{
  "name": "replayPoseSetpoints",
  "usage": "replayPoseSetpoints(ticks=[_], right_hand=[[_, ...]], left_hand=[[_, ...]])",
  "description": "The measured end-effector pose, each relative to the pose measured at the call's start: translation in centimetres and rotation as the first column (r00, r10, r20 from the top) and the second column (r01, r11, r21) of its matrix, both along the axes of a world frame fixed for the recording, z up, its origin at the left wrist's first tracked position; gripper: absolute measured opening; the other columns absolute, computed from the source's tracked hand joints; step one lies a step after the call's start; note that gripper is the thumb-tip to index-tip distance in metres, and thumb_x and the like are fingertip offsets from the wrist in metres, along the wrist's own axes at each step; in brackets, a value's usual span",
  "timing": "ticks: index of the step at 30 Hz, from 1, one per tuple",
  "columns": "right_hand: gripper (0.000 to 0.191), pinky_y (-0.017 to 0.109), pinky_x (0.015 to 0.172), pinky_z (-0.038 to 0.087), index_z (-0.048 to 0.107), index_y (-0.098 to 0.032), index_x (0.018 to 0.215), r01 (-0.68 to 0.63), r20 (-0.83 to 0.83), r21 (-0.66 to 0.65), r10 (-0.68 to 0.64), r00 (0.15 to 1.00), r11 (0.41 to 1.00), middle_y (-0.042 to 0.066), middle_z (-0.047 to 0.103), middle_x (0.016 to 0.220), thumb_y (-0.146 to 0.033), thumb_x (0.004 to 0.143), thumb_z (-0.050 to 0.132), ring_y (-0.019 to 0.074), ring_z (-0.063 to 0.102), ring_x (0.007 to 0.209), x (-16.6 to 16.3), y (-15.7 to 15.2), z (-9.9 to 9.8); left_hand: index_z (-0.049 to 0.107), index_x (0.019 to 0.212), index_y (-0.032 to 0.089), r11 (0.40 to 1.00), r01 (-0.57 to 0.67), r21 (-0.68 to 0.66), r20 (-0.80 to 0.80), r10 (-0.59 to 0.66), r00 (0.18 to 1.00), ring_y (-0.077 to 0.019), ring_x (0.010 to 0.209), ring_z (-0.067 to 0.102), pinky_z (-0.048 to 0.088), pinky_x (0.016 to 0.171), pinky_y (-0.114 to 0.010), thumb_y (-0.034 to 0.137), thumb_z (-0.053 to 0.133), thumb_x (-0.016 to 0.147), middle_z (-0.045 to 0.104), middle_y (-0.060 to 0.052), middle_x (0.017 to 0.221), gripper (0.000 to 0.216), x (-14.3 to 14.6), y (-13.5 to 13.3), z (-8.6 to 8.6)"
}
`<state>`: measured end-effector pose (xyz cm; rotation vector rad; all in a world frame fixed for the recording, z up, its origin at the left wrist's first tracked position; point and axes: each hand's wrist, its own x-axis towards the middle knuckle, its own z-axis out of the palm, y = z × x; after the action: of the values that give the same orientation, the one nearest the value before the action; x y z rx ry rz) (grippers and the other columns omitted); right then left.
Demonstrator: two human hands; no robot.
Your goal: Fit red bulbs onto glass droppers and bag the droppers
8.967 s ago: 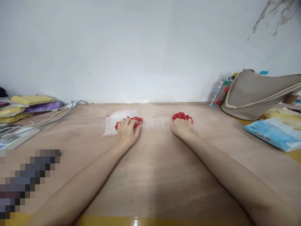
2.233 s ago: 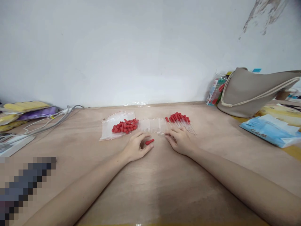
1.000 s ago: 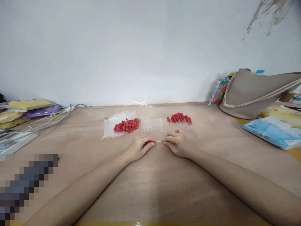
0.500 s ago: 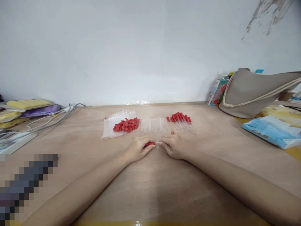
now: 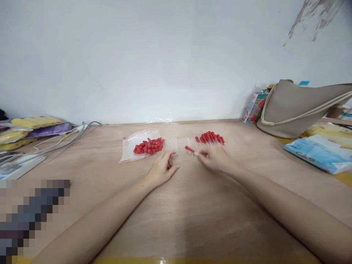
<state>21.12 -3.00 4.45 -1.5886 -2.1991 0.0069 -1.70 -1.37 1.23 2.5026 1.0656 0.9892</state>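
At the bottom edge of the frame you have a yellow strip (image 5: pixel 137 260) along the near side of the wooden table (image 5: pixel 154 227), and your forearms come in from the lower corners. A dark object (image 5: pixel 33 212), blurred into blocks, lies at the lower left.

Your left hand (image 5: pixel 162 170) is at the centre of the frame, thumb and fingers apart with nothing between them; its fingertips reach close to the row of thin clear tubes (image 5: pixel 180 146), and you cannot tell whether they touch. Just right of centre, your right hand (image 5: pixel 217 157) has its thumb and fingers clamped on the clear stem of a dropper (image 5: pixel 190 149), whose red bulb points to the upper left, in front of the tubes.

Left of the tubes, a pile of loose red bulbs (image 5: pixel 148 146) lies partly on a clear plastic bag (image 5: pixel 128 146). Right of them is a cluster of red-topped droppers (image 5: pixel 211 137), its lower part hidden by your right hand.

At the left edge are a white power strip (image 5: pixel 30 161), cables (image 5: pixel 78 135) and yellow and purple packets (image 5: pixel 38 123). At the right edge sit a blue tissue pack (image 5: pixel 310 150), a grey handbag (image 5: pixel 297 106) and a clear bottle (image 5: pixel 253 106). The pale wall (image 5: pixel 165 58) fills the top, stained at the upper right.
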Motion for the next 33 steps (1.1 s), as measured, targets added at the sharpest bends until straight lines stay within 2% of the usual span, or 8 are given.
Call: replayPoseSetpoints(ticks=[3, 5, 7, 11, 16, 22, 25, 33], right_hand=[[0.034, 0.026, 0.057, 0.028, 0.06, -0.019, 0.056, 0.311, -0.065, -0.028, -0.312, 0.948, 0.95, 0.002, 0.061, 0.058, -0.037, 0.079, 0.042, 0.0145, 0.052, 0.056, 1.3, 2.4, 0.2], [0.035, 0.028, 0.058, 0.028, 0.059, -0.019, 0.054, 0.419, -0.041, -0.036, -0.42, 0.907, 0.907, 0.003, 0.06, 0.058, -0.037, 0.078, 0.042, 0.016, 0.053, 0.059, 1.6, 3.9, 0.0], [0.033, 0.029, 0.062, 0.029, 0.059, -0.019, 0.055, 0.467, -0.006, -0.032, -0.468, 0.884, 0.883, 0.004, 0.061, 0.06, -0.037, 0.077, 0.043, 0.0176, 0.054, 0.063, 1.3, 5.1, -0.4], [0.028, 0.034, 0.072, 0.029, 0.06, -0.017, 0.061, 0.501, 0.065, -0.043, -0.498, 0.865, 0.864, 0.006, 0.061, 0.065, -0.035, 0.076, 0.044, 0.0204, 0.055, 0.072, 0.4, 6.2, -1.0], [0.035, 0.036, 0.074, 0.029, 0.06, -0.017, 0.063, 0.522, 0.059, -0.107, -0.519, 0.853, 0.846, 0.007, 0.061, 0.068, -0.043, 0.077, 0.041, 0.0225, 0.054, 0.077, 0.3, 6.4, -1.3], [0.038, 0.038, 0.074, 0.026, 0.061, -0.017, 0.067, 0.469, 0.092, -0.012, -0.466, 0.88, 0.883, 0.007, 0.061, 0.068, -0.045, 0.079, 0.038, 0.0219, 0.054, 0.071, 0.0, 6.6, -1.6], [0.032, 0.038, 0.074, 0.024, 0.061, -0.017, 0.068, 0.437, 0.13, -0.042, -0.428, 0.894, 0.899, 0.007, 0.062, 0.069, -0.04, 0.077, 0.042, 0.0209, 0.055, 0.069, -0.6, 6.5, -1.5], [0.019, 0.04, 0.073, 0.023, 0.061, -0.014, 0.068, 0.483, 0.203, -0.152, -0.451, 0.869, 0.862, 0.011, 0.062, 0.071, -0.024, 0.073, 0.047, 0.0226, 0.056, 0.068, -2.1, 7.3, -1.4]], left_hand=[[0.049, 0.104, 0.018, 1.0, 0.014, 0.026, -0.035, -0.013, 0.999, -0.0115, 0.066, 0.05, 0.046, 0.062, -0.025, 0.021, 0.055, 0.077, 0.051, -0.002, 0.081, 0.028, -0.1, 0.1, 0.0], [0.051, 0.1, 0.018, 0.999, 0.023, 0.036, -0.036, -0.022, 0.999, -0.011, 0.065, 0.05, 0.045, 0.062, -0.025, 0.021, 0.055, 0.077, 0.05, -0.002, 0.079, 0.024, 0.0, 0.1, 0.0], [0.053, 0.098, 0.018, 0.999, 0.027, 0.039, -0.04, -0.026, 0.999, -0.0105, 0.063, 0.049, 0.045, 0.061, -0.024, 0.02, 0.055, 0.077, 0.05, -0.001, 0.078, 0.022, 0.0, 0.1, 0.0], [0.054, 0.094, 0.017, 0.999, 0.037, 0.037, -0.048, -0.035, 0.998, -0.0098, 0.062, 0.049, 0.044, 0.06, -0.023, 0.02, 0.054, 0.077, 0.05, -0.001, 0.076, 0.017, -0.1, 0.1, 0.1], [0.055, 0.091, 0.016, 0.999, 0.04, 0.024, -0.052, -0.038, 0.998, -0.0095, 0.062, 0.05, 0.044, 0.058, -0.023, 0.021, 0.054, 0.078, 0.049, -0.001, 0.077, 0.014, 0.0, 0.1, 0.1], [0.056, 0.089, 0.017, 0.999, 0.043, 0.015, -0.045, -0.042, 0.998, -0.0098, 0.063, 0.05, 0.044, 0.059, -0.023, 0.023, 0.053, 0.079, 0.05, -0.001, 0.078, 0.013, -0.1, 0.2, -0.1], [0.056, 0.088, 0.017, 0.999, 0.036, 0.005, -0.047, -0.036, 0.998, -0.0101, 0.064, 0.051, 0.044, 0.059, -0.023, 0.024, 0.053, 0.079, 0.05, -0.002, 0.078, 0.012, -0.1, 0.1, -0.1], [0.057, 0.086, 0.017, 0.999, 0.037, -0.012, -0.059, -0.038, 0.998, -0.0103, 0.065, 0.053, 0.045, 0.06, -0.024, 0.023, 0.052, 0.079, 0.051, -0.002, 0.08, 0.01, 0.0, 0.0, 0.2]])
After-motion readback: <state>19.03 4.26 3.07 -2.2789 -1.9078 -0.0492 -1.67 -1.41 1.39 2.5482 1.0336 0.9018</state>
